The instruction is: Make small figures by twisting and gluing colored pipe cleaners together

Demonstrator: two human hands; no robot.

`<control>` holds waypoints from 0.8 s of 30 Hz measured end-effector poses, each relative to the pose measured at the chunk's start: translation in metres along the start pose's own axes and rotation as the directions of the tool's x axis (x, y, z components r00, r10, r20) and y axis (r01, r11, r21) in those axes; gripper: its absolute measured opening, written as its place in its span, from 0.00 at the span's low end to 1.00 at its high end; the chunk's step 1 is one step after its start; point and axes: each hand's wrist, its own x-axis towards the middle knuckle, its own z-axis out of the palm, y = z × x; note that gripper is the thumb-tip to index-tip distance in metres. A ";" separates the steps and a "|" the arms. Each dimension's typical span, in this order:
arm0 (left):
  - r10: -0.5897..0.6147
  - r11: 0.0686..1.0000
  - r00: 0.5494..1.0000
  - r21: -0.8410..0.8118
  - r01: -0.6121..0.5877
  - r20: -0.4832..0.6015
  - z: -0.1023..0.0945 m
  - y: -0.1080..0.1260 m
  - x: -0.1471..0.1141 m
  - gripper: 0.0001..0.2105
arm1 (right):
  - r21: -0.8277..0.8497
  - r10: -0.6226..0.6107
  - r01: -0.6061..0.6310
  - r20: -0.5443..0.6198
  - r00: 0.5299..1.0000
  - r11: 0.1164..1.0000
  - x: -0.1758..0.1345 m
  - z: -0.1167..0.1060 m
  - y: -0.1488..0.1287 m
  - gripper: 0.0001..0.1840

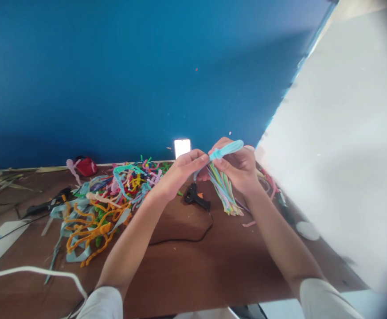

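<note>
Both hands are raised over the table around a light blue pipe cleaner [228, 149], bent into a narrow loop with a twisted part at its lower left. My left hand [188, 168] pinches its left end between thumb and finger. My right hand [240, 166] is closed around the middle, the thumb below the loop, some fingers hidden behind it. Just under my right hand lies a bundle of pastel pipe cleaners [226, 195], its upper end covered by the hands. Below my left hand rests a black glue gun [197, 197] on the tabletop.
A tangled heap of coloured pipe cleaners [113, 199] covers the table's left part. A lit phone [182, 147] leans against the blue wall [130, 79]. The glue gun's black cord [186, 240] and a white cable [40, 269] cross the brown table [180, 279]. A white wall [339, 146] borders the right.
</note>
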 end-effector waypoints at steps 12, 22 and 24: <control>0.581 0.584 0.789 0.778 -0.234 -0.199 0.006 -0.015 0.005 0.06 | 0.109 0.177 -0.159 -0.181 0.967 0.981 0.001 0.009 0.018 0.12; 0.645 0.386 0.746 0.913 -0.135 -0.163 0.005 -0.026 0.004 0.10 | 0.035 0.236 -0.233 -0.151 0.960 0.972 0.000 0.013 0.017 0.10; 0.612 0.396 0.769 0.913 -0.097 -0.183 0.005 -0.023 0.003 0.09 | -0.076 0.200 -0.212 -0.143 0.969 0.974 0.001 0.010 0.017 0.10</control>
